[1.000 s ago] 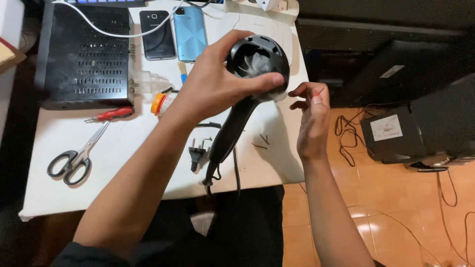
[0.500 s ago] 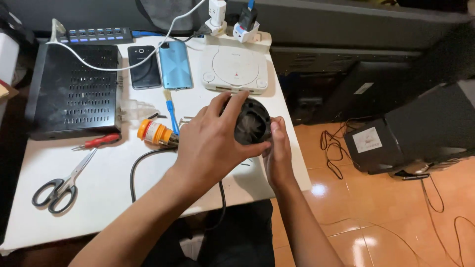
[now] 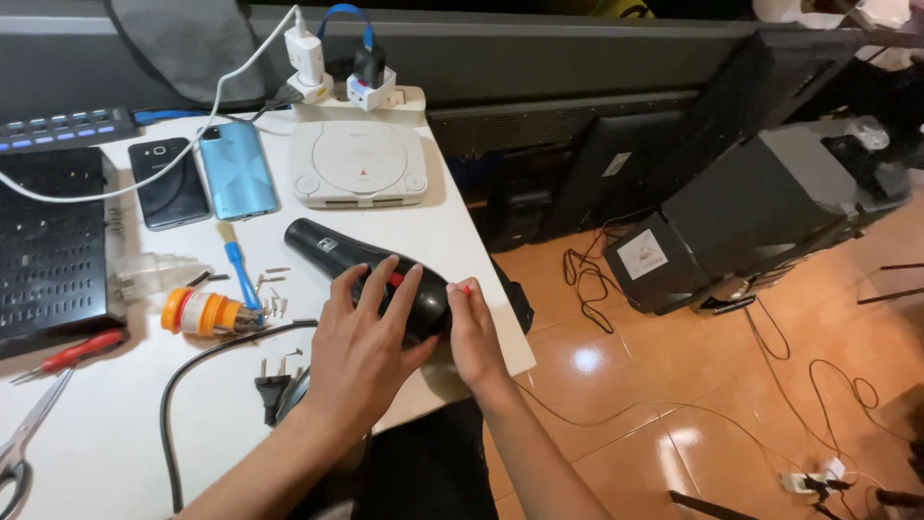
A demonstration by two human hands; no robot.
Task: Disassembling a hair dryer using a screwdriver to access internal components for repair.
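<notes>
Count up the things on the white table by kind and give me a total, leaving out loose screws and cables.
Hair dryers: 1, black, under both hands
Phones: 2, black and blue
Game consoles: 1, white
Black boxes: 1
Screwdrivers: 2, red and blue
Scissors: 1
Orange-capped bottles: 1
Total: 9

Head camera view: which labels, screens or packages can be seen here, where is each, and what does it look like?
Black smartphone: on the white table, face up, dark screen.
Light-blue smartphone: beside the black one, blue back showing.
White square label: on a dark box on the floor, right of the table.
Small pale label: on a black flat panel leaning behind the table.
Orange-capped roll: on the table, white label band, left of the left hand.
</notes>
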